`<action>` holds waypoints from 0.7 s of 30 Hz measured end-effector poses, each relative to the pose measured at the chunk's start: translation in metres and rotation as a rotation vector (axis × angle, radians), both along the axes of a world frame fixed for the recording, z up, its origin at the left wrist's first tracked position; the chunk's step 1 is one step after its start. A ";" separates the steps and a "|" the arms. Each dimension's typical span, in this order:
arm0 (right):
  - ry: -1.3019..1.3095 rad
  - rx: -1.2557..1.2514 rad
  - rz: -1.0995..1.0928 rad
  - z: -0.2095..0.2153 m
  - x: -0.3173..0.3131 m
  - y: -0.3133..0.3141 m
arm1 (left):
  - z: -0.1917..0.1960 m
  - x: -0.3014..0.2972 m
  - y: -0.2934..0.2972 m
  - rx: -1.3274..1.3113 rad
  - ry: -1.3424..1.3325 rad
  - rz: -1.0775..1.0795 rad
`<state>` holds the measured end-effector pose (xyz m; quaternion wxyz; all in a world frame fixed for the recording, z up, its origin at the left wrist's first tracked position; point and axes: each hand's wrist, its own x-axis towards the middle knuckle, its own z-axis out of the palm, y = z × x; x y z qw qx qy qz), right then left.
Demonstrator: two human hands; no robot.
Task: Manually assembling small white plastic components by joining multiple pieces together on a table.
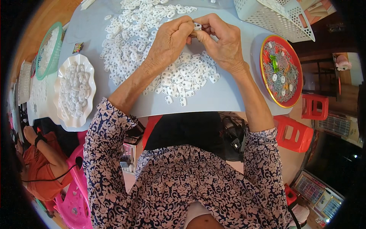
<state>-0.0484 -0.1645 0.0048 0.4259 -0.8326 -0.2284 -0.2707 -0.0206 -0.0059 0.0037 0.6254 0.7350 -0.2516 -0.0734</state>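
Note:
My left hand [171, 38] and my right hand [221, 42] meet above the pale table [228, 95], fingertips pinched together on one small white plastic piece [197, 26]. Under and around both hands spreads a heap of several similar white plastic pieces [129, 49], reaching toward the table's far edge. My forearms in patterned sleeves come up from the lower edge.
A white scalloped plate [88, 68] holding more white pieces lies at left, a green mesh basket [57, 34] beyond it. A red-rimmed round tray [297, 76] sits at right, a white perforated basket [267, 15] behind. Red stools [297, 133] stand right; another person on a pink chair [72, 198] sits lower left.

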 end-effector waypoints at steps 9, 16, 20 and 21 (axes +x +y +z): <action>0.095 0.146 0.108 0.000 0.000 -0.003 | -0.002 -0.003 -0.002 -0.074 0.003 -0.014; 0.386 0.328 0.161 0.004 0.002 -0.008 | -0.005 0.004 0.002 -0.080 -0.090 -0.018; 0.427 0.418 0.162 0.003 0.002 -0.006 | -0.002 0.005 0.004 -0.056 -0.136 -0.068; 0.431 0.446 0.140 0.003 0.002 -0.005 | 0.000 0.003 0.003 -0.016 -0.076 -0.049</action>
